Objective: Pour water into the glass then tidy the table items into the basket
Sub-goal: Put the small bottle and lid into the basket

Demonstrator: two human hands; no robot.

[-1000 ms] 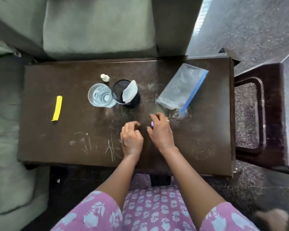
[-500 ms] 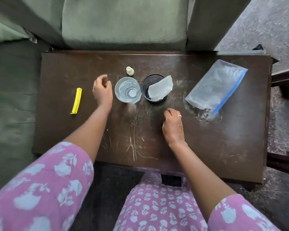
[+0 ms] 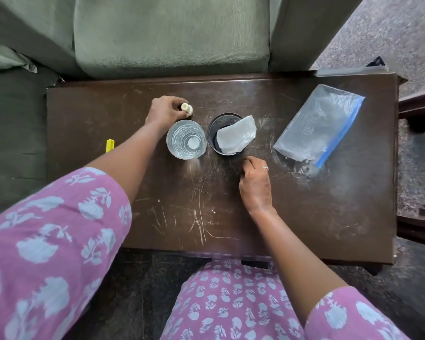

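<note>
White plastic, the bottle (image 3: 187,108) sits in the upper middle of the frame, on the far part of the table (image 3: 304,204), just above the glass (image 3: 185,139). The left hand (image 3: 163,111) is at its left side, with fingers curled round it in a pinch. The cap end points up and left toward that hand. Whether the bottle stands upright or is tipped cannot be told from this angle.

The basket (image 3: 212,123) is the relation that counts. It lies to the right of the bottle and slightly lower in the frame, beside the glass and nearly touching it. The coming move, as I judge it, is a short carry to the right, passing above the glass rim rather than through it. The glass holds water, so a low pass risks a knock. A pale packet (image 3: 236,134) already leans in the basket, covering its right half, so the open part is on the left — the side nearer the bottle.

The right hand (image 3: 254,185) rests on the table just below and right of the basket, nearer to it than the left hand is. Its fingers are curled under, and whether they hold anything cannot be told.

Farther out, a zip bag (image 3: 317,123) lies at the upper right, well apart. A yellow clip (image 3: 110,145) shows at the left, partly behind the left forearm.
</note>
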